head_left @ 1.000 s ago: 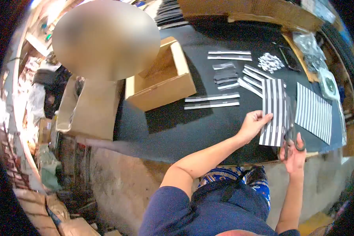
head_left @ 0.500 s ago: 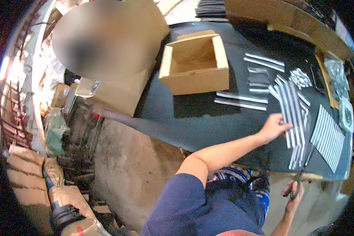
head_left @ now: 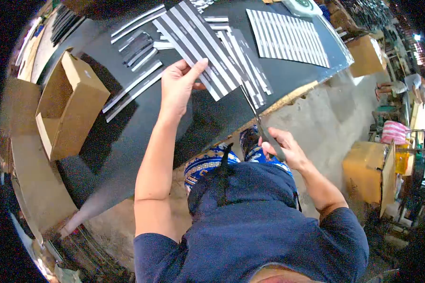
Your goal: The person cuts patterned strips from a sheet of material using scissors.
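Pinched in my left hand (head_left: 182, 85) is a black-and-white striped sheet (head_left: 200, 47), raised over the dark table (head_left: 146, 137). My right hand (head_left: 283, 147) grips the handles of dark scissors (head_left: 257, 112), whose blades point up to the sheet's lower right corner. Cut striped strips (head_left: 250, 63) lie beneath and to the right of the held sheet. A larger striped sheet (head_left: 288, 37) rests flat at the table's right. Left of my left hand are long pale strips (head_left: 133, 92) and a small bundle of dark strips (head_left: 139, 49).
An open cardboard box (head_left: 82, 108) stands on the table at the left. A roll in clear wrap (head_left: 302, 6) sits at the far right corner. On the floor to the right is another cardboard box (head_left: 363, 165). A person's limb (head_left: 385, 88) shows farther right.
The view has swung to the right. The scissors, in my right hand, have come up to the edge of the striped sheet, which my left hand still holds.
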A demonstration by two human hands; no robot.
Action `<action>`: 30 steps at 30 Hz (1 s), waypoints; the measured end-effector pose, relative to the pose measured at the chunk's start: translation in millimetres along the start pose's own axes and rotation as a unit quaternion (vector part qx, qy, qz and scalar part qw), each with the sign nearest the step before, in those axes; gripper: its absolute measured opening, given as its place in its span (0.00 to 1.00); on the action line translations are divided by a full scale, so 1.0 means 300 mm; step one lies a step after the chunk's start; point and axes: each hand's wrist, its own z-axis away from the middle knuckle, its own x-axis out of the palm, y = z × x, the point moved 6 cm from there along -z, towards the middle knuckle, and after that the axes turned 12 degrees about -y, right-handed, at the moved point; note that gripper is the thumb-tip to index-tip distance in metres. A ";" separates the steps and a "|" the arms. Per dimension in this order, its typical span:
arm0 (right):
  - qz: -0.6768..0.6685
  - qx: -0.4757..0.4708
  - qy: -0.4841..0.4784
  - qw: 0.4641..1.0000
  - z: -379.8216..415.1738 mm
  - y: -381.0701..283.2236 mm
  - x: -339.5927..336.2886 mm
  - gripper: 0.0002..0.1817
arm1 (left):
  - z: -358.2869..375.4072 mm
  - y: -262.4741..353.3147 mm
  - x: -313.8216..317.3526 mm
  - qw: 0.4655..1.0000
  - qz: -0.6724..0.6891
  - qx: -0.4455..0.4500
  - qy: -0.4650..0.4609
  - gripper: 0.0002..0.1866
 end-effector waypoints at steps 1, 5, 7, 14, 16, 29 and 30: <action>-0.022 -0.030 0.015 0.999 -0.009 -0.019 0.006 0.17 | -0.002 0.000 0.005 1.000 0.008 0.004 -0.015 0.09; -0.001 -0.041 0.008 0.999 -0.050 -0.009 -0.012 0.17 | 0.002 -0.007 0.022 0.999 0.005 -0.009 -0.031 0.09; -0.014 -0.040 0.007 0.999 -0.062 -0.028 -0.005 0.17 | 0.006 -0.003 0.028 0.999 -0.004 -0.008 -0.034 0.10; -0.009 -0.049 0.001 0.999 -0.085 -0.040 -0.018 0.17 | 0.006 -0.010 0.029 0.999 -0.009 -0.012 -0.035 0.10; -0.005 -0.046 -0.001 0.999 -0.085 -0.044 -0.017 0.17 | 0.011 0.000 0.040 0.999 0.002 -0.009 -0.042 0.10; -0.013 -0.047 -0.005 0.999 -0.088 -0.053 -0.015 0.17 | 0.000 -0.025 0.033 0.999 -0.007 -0.001 -0.052 0.11; -0.011 -0.045 -0.004 0.999 -0.087 -0.054 -0.015 0.18 | 0.001 -0.023 0.033 0.999 -0.009 -0.007 -0.051 0.11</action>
